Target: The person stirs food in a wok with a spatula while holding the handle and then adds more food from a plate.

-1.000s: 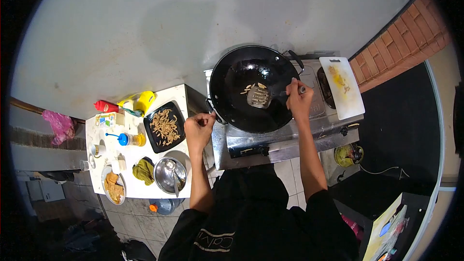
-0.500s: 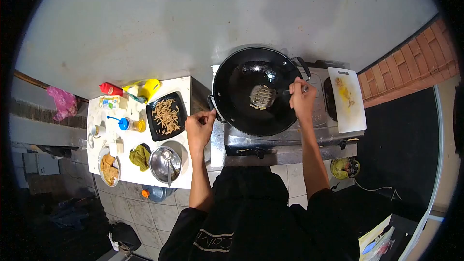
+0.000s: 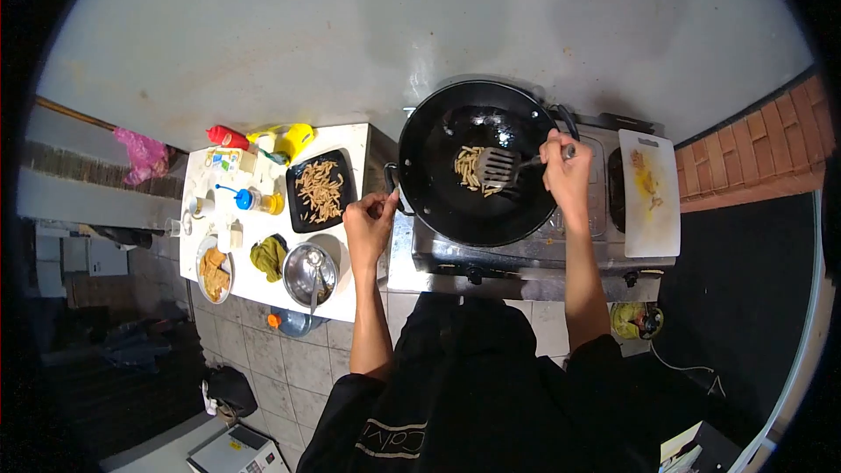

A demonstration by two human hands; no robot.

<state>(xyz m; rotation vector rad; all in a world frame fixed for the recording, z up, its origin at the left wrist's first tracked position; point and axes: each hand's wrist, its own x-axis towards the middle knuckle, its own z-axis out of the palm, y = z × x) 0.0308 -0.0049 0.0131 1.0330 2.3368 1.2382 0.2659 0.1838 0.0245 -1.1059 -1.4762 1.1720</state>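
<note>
A black wok (image 3: 438, 210) sits on the steel stove (image 3: 561, 250), with small pale-brown strips of food (image 3: 468, 166) in its middle. My right hand (image 3: 568, 173) is closed round the handle of a slotted spatula (image 3: 500, 167), whose head is just right of the strips, inside the wok. At the wok's left side, my left hand (image 3: 370, 219) is closed with its fingertips at the wok's loop handle (image 3: 391, 182). Left of that hand, a square black plate (image 3: 294, 221) bears more of the same strips.
On the white side table (image 3: 346, 298) stand a steel bowl (image 3: 301, 285) with a spoon, a green cloth (image 3: 268, 258), a blue-capped oil bottle (image 3: 260, 201), a red bottle (image 3: 226, 137) and a plate of fried pieces (image 3: 214, 271). A stained white cutting board (image 3: 650, 219) lies right of the wok.
The spatula head has drawn off the strips toward the right, leaving them uncovered. My left hand stays by the wok handle. The whole view has shifted slightly.
</note>
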